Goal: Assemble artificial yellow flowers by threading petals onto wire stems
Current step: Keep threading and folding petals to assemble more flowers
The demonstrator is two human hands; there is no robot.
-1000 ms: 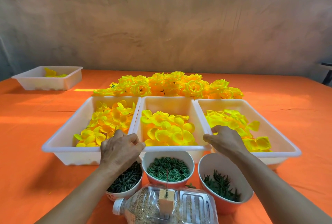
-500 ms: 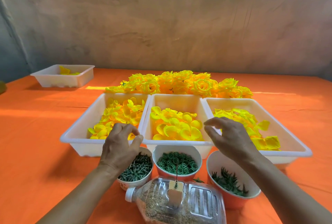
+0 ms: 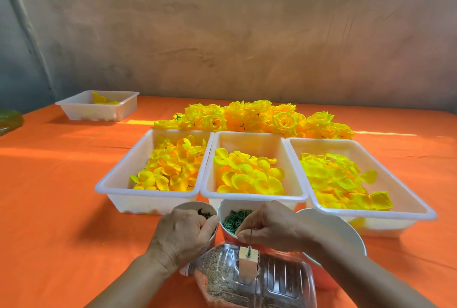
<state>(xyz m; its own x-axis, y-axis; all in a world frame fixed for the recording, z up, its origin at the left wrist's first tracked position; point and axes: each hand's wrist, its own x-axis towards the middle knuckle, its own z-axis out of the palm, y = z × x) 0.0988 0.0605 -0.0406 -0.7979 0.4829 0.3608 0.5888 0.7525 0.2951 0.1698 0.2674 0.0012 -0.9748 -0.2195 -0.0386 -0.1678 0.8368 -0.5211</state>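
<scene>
Three white trays hold loose yellow petals: the left tray [image 3: 116,184], the middle tray [image 3: 252,196] and the right tray [image 3: 408,205]. A thin wire stem [image 3: 251,232] stands upright in a small block [image 3: 248,257] on a plastic bottle [image 3: 277,283] lying on its side. My left hand [image 3: 181,233] reaches into the bowl of dark green pieces [image 3: 195,207] with its fingers curled; what they hold is hidden. My right hand [image 3: 270,228] hovers over the bowl of green rings [image 3: 233,220], just behind the wire, fingertips drawn together.
Finished yellow flowers [image 3: 254,117] lie heaped behind the trays. A third bowl [image 3: 346,231] sits under my right wrist. A small white tray [image 3: 99,107] with a few petals stands far left on the orange cloth [image 3: 61,208].
My right hand came back from the right petal tray and dropped to the wire over the ring bowl. The left hand stayed at the dark green bowl, curling in deeper. The view shifted left.
</scene>
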